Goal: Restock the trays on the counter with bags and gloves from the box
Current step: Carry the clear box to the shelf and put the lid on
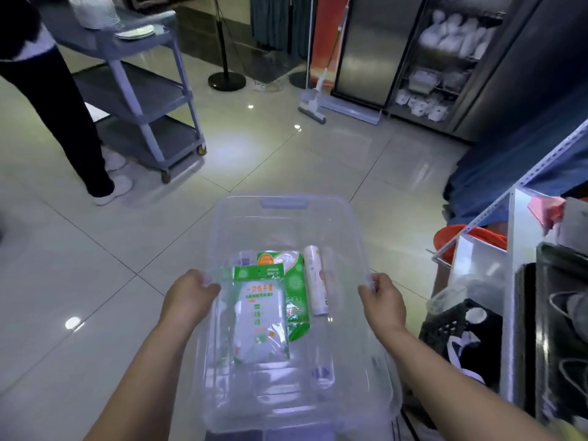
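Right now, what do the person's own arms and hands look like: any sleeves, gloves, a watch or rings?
Both forearms are bare as far up as the head view shows; no sleeve edge is in view. The left hand and the right hand wear no gloves. No watch, bracelet or ring shows on either wrist or on the fingers that can be seen, and no markings stand out.

The clear box (286, 218) runs off the bottom edge, its near wall unseen. The front glove packet (261, 316) hides most of the green packet (297, 291) behind it. The standing person (63, 106) is cut off above the waist. Print on the roll (315, 281) is too small to read
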